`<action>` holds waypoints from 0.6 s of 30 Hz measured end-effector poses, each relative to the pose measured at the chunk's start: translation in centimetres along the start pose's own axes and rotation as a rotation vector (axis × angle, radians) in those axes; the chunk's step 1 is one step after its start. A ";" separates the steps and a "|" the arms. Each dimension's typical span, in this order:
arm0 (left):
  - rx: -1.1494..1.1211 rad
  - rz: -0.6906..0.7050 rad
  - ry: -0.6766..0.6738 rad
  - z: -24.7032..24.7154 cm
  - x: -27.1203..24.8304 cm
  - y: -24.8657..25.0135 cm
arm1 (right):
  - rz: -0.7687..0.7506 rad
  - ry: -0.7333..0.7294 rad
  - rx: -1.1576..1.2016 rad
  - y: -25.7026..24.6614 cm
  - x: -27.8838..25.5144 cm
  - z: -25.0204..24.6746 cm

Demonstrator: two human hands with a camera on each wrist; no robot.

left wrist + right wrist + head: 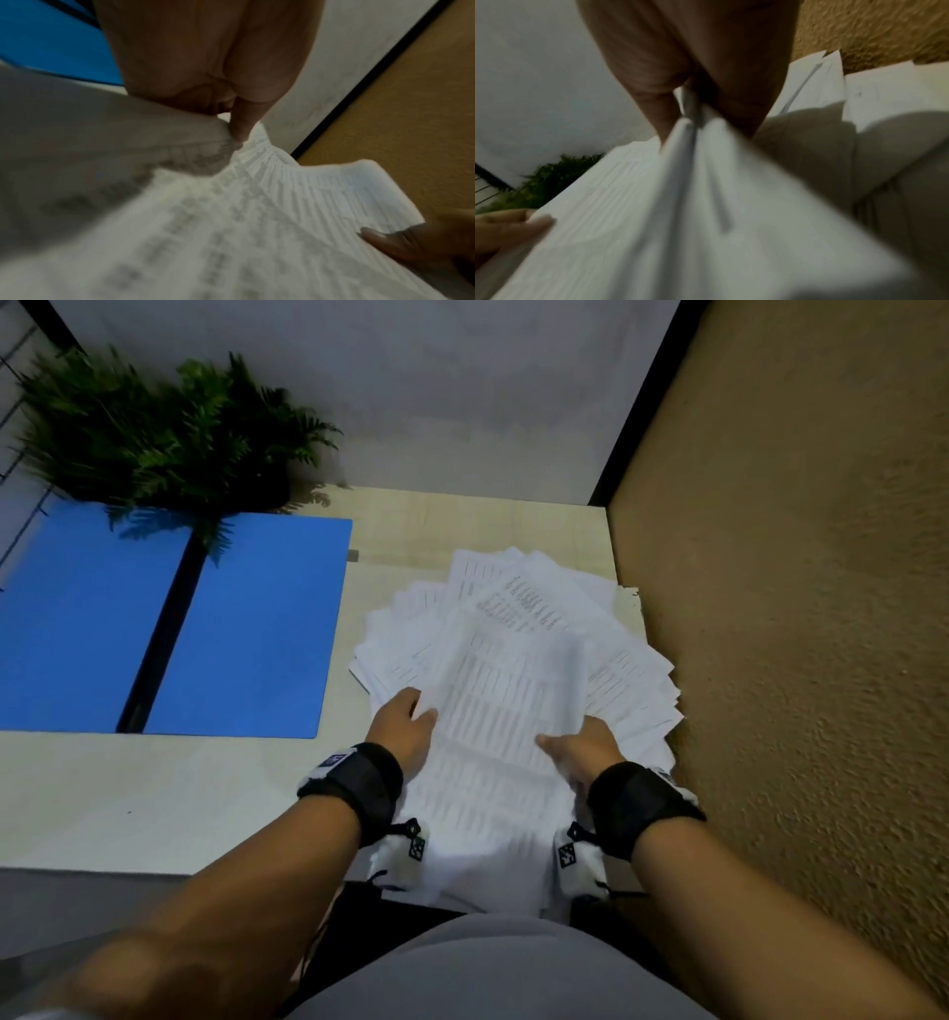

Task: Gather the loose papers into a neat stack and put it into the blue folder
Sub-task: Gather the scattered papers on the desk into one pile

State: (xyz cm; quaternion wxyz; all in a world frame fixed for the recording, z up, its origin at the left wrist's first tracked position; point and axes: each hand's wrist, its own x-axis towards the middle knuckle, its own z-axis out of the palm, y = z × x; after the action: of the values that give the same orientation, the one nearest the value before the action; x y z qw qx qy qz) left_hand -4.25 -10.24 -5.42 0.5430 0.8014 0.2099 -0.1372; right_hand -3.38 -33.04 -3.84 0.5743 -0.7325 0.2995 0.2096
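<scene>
A fanned heap of printed white papers [518, 639] lies on the right half of the pale desk [154, 793]. The top sheets [493, 742] are bowed upward between my two hands. My left hand [411, 726] pinches their left edge, thumb on top; the left wrist view shows the thumb [244, 121] pressed into the paper [257, 203]. My right hand [575, 747] pinches the right edge; in the right wrist view sheets [693, 192] run between thumb and fingers. The blue folder [246, 629] lies open and flat at the left.
A potted fern [169, 433] stands behind the folder, its fronds overhanging it. A rough tan wall [796, 608] closes off the desk's right side, right beside the papers. A white wall [436, 392] is behind. The desk's front edge is near my body.
</scene>
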 end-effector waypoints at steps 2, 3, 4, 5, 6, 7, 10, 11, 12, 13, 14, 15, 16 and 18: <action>0.044 0.066 0.148 -0.7 1.7 1.2 | 0.034 0.139 0.080 -0.6 0.5 -0.9; 0.096 0.104 0.214 -1.3 3.0 1.7 | 0.041 0.176 0.141 -1.2 0.8 -1.5; 0.156 0.132 0.250 -2.0 4.3 2.3 | 0.053 0.205 0.195 -1.7 1.1 -2.0; 0.219 0.138 0.251 -2.7 5.6 2.7 | 0.054 0.225 0.227 -2.2 1.2 -2.5; 0.287 0.121 0.218 -3.3 6.6 3.1 | 0.056 0.233 0.251 -2.8 1.3 -2.9; 0.353 0.084 0.156 -3.9 7.4 3.3 | 0.047 0.225 0.273 -3.2 1.2 -3.1; 0.430 -0.011 -0.060 -4.7 8.7 3.5 | 0.057 0.197 0.325 -2.8 2.5 -2.4; 0.437 0.000 -0.081 -4.7 8.7 3.4 | 0.064 0.179 0.334 -2.7 2.7 -2.0; 0.456 0.019 -0.083 -4.7 8.6 3.4 | 0.077 0.157 0.343 -2.4 3.1 -1.5; 0.478 0.040 -0.085 -4.7 8.5 3.3 | 0.083 0.118 0.347 -2.3 3.4 -1.0; 0.492 0.047 -0.102 -4.6 8.2 3.2 | 0.085 0.068 0.342 -2.5 3.3 -0.4; 0.500 0.042 -0.138 -4.5 7.8 3.2 | 0.088 0.043 0.318 -2.7 3.3 0.1; 0.507 0.026 -0.191 -4.4 7.1 3.1 | 0.083 0.045 0.286 -2.9 3.5 0.6; 0.523 -0.044 -0.313 -4.6 6.0 2.9 | 0.094 0.090 0.298 -3.1 3.6 0.9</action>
State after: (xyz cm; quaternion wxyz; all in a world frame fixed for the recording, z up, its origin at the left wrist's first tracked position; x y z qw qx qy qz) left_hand 2.35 -5.75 -4.07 0.3410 0.8785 0.0985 -0.3198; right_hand 1.36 -32.38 -4.16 0.6521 -0.6330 0.3867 0.1566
